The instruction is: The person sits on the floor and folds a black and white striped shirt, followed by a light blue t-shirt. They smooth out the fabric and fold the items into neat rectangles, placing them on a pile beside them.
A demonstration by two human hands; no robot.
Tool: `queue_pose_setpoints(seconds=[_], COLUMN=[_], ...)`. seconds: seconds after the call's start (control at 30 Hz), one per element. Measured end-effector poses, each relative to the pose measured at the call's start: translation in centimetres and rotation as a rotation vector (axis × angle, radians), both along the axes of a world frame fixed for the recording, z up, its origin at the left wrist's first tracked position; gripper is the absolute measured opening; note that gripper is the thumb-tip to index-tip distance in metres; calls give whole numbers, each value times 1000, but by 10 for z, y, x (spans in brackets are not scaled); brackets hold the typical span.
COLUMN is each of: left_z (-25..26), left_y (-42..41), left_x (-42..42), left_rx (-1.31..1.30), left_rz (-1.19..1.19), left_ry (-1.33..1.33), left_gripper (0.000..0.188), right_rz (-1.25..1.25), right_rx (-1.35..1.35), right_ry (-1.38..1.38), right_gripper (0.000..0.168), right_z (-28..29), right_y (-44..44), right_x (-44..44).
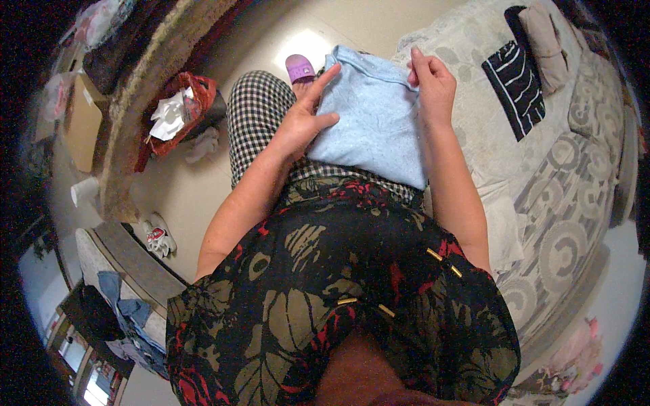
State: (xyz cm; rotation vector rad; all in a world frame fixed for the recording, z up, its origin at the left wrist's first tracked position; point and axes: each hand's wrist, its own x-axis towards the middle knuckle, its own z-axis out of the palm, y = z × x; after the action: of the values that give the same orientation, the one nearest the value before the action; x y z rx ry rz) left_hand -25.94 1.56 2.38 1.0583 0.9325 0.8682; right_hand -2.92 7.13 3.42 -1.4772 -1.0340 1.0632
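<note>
A folded light-blue cloth garment (370, 116) lies across my lap, over black-and-white checked trousers (256, 111). Its far edge has a rolled or hemmed fold. My left hand (307, 119) is at the garment's left side, index finger pointing along the edge and thumb spread over the cloth. On the other side, my right hand (435, 83) is half curled at the far right corner. Its fingertips are against or just beside the fold, and whether they pinch the cloth is unclear.
To the right is a patterned sofa (548, 203) bearing a black-and-white striped cloth (515, 86) and a rolled beige garment (543, 48). A red bag (200, 104) with white paper stands left on the floor, near a sneaker (160, 236). A purple slipper (299, 68) is on my foot.
</note>
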Motion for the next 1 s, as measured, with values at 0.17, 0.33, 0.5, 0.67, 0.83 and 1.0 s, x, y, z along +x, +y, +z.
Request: queue_pose_setpoints(seconds=[0.17, 0.33, 0.5, 0.67, 0.83, 1.0], left_z=[-1, 4, 7, -1, -14, -21], left_y=[0, -1, 0, -2, 2, 6], left_x=[-2, -4, -2, -1, -4, 0], left_rx=[-90, -164, -47, -56, -227, -131], left_rz=[-46, -51, -18, 63, 20, 70], left_ry=[-25, -118, -91, -80, -129, 293], left_gripper=[69, 73, 84, 89, 80, 52], right_rz=[149, 399, 313, 257, 232, 204], right_rx=[66, 412, 376, 372, 368, 326], right_ry=[-74, -705, -616, -551, -500, -459], right_gripper=[20, 15, 13, 13, 13, 15], right_z=[8, 10, -2, -12, -16, -13], right_y=[-47, -70, -68, -67, -67, -67], right_x=[-14, -19, -22, -23, -21, -22])
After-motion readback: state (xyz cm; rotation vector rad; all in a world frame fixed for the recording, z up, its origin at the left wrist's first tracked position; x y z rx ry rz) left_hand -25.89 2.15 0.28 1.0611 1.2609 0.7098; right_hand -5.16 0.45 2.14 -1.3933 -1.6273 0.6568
